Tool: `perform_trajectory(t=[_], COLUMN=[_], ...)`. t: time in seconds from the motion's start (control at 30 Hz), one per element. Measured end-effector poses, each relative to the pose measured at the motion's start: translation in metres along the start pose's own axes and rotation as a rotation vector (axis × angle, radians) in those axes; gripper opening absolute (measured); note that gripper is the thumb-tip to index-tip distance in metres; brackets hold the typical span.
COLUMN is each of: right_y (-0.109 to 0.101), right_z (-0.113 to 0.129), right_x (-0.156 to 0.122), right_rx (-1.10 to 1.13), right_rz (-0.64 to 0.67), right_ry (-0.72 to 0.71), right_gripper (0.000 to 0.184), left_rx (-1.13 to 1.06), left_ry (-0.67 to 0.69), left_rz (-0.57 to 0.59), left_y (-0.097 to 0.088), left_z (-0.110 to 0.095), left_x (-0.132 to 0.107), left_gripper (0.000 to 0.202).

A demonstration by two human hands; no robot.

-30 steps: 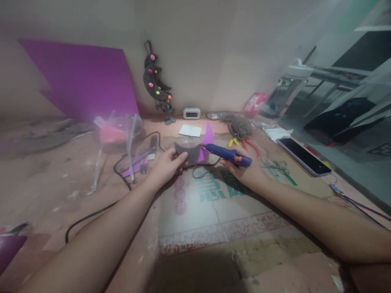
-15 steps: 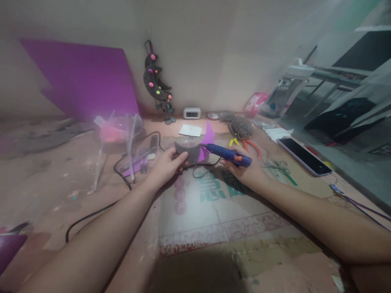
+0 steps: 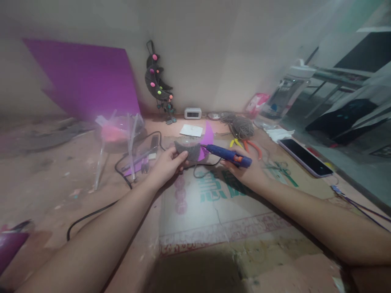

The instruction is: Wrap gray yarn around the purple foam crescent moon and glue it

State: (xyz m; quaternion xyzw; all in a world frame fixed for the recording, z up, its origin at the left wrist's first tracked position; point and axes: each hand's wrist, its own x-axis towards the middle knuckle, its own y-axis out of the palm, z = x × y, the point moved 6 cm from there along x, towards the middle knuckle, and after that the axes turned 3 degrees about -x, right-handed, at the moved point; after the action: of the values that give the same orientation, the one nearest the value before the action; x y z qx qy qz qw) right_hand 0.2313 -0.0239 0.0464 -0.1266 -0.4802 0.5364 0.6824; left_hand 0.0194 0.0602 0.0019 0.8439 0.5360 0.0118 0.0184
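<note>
Between thumb and fingers, my left hand [image 3: 171, 164] pinches a purple crescent [image 3: 208, 134] partly wrapped in grey yarn [image 3: 190, 152]. The wrapped part is at the hand; the bare purple tip points up and away. My right hand [image 3: 240, 167] is closed around a blue glue gun [image 3: 229, 155] with an orange trigger. Its nozzle points left and meets the crescent near the edge of the wrapping; whether glue is coming out is too small to tell. A dark cord [image 3: 210, 164] runs below the crescent, between the hands.
Behind stand a small white clock [image 3: 192, 113], a grey yarn ball [image 3: 242, 127] and orange-handled pliers [image 3: 255, 148]. A phone [image 3: 305, 157] and scissors [image 3: 282, 167] lie right. Printed cardboard [image 3: 195, 219] covers the front. A decorated moon ornament [image 3: 155, 83] hangs on the wall beside a purple sheet [image 3: 88, 81].
Both hands, the crescent and the glue gun stay almost in place. The nozzle remains at the edge of the yarn wrapping. The whole view shifts very slightly.
</note>
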Motion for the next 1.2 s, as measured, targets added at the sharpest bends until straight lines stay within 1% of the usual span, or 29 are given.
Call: perform_trajectory(t=[0.13,0.3,0.4,0.53,0.63,0.7,0.83,0.9,0.97,1.03,1.13,1.2], right_y=[0.002,0.002,0.004,0.008,0.008,0.006,-0.002,-0.008,-0.015,-0.028,-0.049,-0.053], right_z=[-0.002,-0.002,-0.003,-0.006,-0.004,-0.001,0.01,0.015,0.019,0.02,0.013,0.003], right_x=[-0.001,-0.001,-0.001,-0.003,-0.003,-0.003,-0.005,-0.006,-0.004,0.005,0.035,0.063], right_rx=[0.011,-0.013,-0.013,0.027,0.02,0.01,0.028,0.106,0.214,0.297,0.315,0.271], right_rz=[0.007,0.009,0.012,0.056,0.071,0.049,-0.056,-0.096,-0.099,-0.122,-0.206,-0.212], right_ry=[-0.017,-0.011,-0.019,0.004,-0.02,-0.047,-0.061,-0.034,0.011,0.06,0.138,0.185], right_gripper=[0.02,0.018,0.02,0.022,0.02,0.021,0.02,0.021,0.022,0.03,0.034,0.032], left_rx=[-0.005,0.0,-0.008,-0.038,-0.052,-0.048,-0.071,-0.092,-0.094,-0.076,-0.038,-0.021], left_ry=[-0.015,-0.001,0.001,0.011,0.02,0.021,0.038,0.052,0.057,0.046,0.055,0.076], left_rz=[-0.022,-0.03,-0.045,-0.049,-0.042,-0.049,-0.059,-0.061,-0.082,-0.125,-0.168,-0.12], left_y=[-0.001,-0.002,-0.002,-0.003,-0.003,-0.004,-0.006,-0.007,-0.007,-0.008,-0.006,-0.001], left_z=[0.001,0.0,0.001,0.001,0.002,0.002,0.001,0.0,-0.001,-0.001,-0.003,-0.005], left_x=[0.001,0.001,0.002,0.002,0.002,0.003,0.004,0.003,0.002,0.001,-0.002,-0.002], left_gripper=[0.034,0.035,0.035,0.033,0.03,0.029,0.027,0.027,0.027,0.026,0.026,0.026])
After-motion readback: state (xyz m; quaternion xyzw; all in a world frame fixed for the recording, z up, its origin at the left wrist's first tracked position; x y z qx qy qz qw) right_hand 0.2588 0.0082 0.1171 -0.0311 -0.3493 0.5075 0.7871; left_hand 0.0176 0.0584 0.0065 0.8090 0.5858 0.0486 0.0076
